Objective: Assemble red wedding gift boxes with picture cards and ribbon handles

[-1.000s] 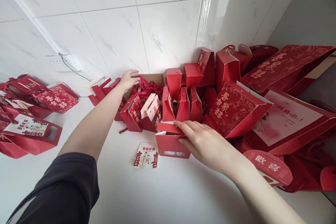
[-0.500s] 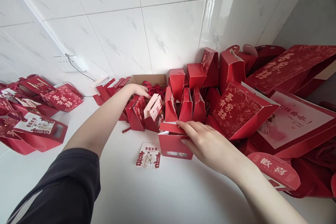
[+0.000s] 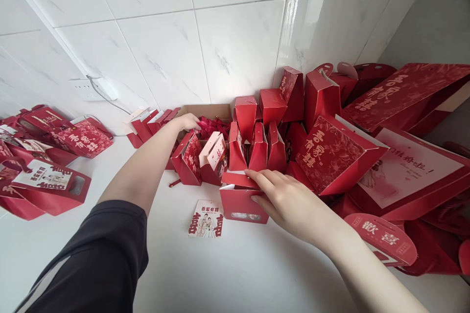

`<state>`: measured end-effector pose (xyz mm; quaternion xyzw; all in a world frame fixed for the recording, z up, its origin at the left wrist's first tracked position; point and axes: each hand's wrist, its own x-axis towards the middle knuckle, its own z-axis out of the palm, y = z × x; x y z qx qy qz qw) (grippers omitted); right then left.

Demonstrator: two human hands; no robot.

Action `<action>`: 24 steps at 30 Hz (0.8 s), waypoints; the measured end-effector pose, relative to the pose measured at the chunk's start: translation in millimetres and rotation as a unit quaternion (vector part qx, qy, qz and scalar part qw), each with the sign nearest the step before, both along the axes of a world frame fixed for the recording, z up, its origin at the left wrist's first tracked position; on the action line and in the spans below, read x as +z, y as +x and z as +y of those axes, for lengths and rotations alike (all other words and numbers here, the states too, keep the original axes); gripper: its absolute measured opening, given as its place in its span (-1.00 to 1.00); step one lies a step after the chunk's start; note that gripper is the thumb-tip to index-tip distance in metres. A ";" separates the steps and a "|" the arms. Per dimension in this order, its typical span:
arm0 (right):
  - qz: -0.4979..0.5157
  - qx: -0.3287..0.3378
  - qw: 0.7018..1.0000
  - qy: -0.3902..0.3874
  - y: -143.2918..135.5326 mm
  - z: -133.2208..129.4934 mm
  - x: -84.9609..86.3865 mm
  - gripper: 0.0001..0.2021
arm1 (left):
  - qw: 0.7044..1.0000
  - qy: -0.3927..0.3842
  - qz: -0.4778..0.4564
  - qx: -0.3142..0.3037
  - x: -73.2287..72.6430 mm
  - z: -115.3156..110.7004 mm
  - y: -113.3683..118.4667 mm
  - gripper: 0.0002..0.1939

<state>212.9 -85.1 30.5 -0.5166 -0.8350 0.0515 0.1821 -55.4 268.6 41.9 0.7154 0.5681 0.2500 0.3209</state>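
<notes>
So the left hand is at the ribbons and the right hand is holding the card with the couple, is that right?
Not quite: in the head view, the right hand is holding the red box with the little window, not the card. The card lies on the table, left of that box. The left hand is at the ribbons, as you said.

Over on the left a pile [image 3: 60, 156] sits on the bench [image 3: 172, 269], with a heap [image 3: 338, 154] opposite, right. Between them a card [image 3: 206, 218] lies near, just left of a box [image 3: 240, 203]. Behind stands a row of boxes [image 3: 211, 168], then a carton [image 3: 205, 109] by the wall [image 3: 147, 49], ribbons [image 3: 215, 127] inside.
</notes>
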 end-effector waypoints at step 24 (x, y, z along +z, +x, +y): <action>-0.001 -0.003 1.000 0.005 -0.1 1.2 0.0 -0.56 | 0.980 0.054 0.188 -0.029 48.7 -7.1 43.1 -0.58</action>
